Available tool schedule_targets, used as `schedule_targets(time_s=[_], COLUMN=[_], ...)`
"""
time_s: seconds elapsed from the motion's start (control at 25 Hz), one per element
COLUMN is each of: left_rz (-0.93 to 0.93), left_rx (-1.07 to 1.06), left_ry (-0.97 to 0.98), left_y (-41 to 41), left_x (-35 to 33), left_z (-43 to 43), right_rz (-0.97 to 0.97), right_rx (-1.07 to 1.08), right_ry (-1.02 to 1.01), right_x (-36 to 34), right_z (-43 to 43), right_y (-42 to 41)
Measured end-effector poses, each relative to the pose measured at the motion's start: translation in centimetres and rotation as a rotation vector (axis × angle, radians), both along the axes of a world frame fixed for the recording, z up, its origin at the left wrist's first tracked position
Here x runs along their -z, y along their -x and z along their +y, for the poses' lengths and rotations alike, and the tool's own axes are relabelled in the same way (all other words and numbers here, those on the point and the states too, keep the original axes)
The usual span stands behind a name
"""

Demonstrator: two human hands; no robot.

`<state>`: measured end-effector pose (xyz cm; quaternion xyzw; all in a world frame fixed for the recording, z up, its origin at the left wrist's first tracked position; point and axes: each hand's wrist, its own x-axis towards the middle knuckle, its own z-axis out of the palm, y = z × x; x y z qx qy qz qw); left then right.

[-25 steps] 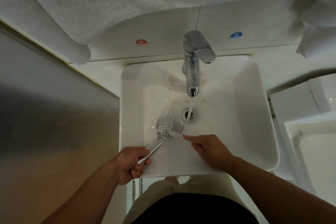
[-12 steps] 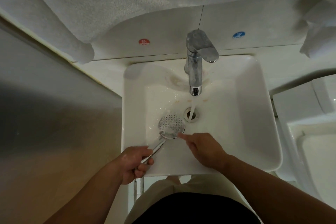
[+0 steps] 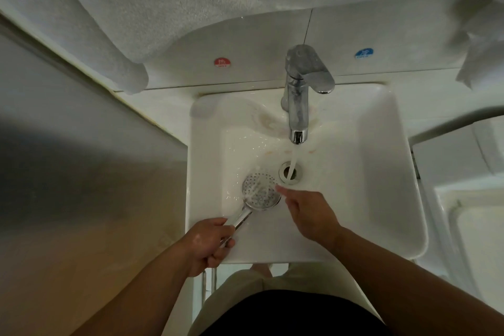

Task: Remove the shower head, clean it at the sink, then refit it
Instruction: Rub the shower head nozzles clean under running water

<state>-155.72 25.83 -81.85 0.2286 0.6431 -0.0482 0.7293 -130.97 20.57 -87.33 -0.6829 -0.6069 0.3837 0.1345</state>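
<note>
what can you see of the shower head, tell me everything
The shower head is a shiny chrome handheld one: a round perforated face, turned up, on a slim straight handle. It lies tilted over the white sink, left of the drain and beside the tap's stream, not under it. Its face looks wet. The left hand grips the handle; a fingertip of the right hand reaches its right rim.

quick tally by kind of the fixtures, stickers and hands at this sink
shower head: 1
tap: 1
sink: 1
round stickers: 2, red and blue
hands: 2, left hand and right hand
total: 7
</note>
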Motion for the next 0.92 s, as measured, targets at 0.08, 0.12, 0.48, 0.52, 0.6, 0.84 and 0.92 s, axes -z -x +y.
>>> schedule_targets(time_s=[0.08,0.12,0.48,0.52,0.6,0.84,0.92], left_rz=[0.003,0.009,0.03,0.029,0.03,0.019,0.021], left_rx=[0.027,0.047,0.136,0.138,0.137,0.187,0.217], left_ry=[-0.021,-0.037,-0.122,-0.125,-0.126,-0.162,-0.189], left_y=[-0.1,0.0,0.1,0.0,0.0,-1.8,-3.0], left_x=[-0.1,-0.1,-0.1,-0.2,-0.2,-0.2,0.1], left_z=[0.0,0.0,-0.1,-0.1,-0.1,0.0,-0.1], right_rz=[0.0,-0.004,-0.025,-0.007,-0.01,-0.027,-0.024], right_rx=[-0.03,-0.07,0.047,-0.022,0.003,0.21,0.247], right_ry=[-0.015,-0.012,0.008,0.016,-0.01,0.032,0.019], right_x=[0.2,0.2,0.3,0.2,0.3,-0.2,-0.4], right_z=[0.6,0.9,1.9,1.5,1.2,-0.9,-1.5], right_y=[0.1,0.3,0.8,0.8,0.4,-1.9,-2.6])
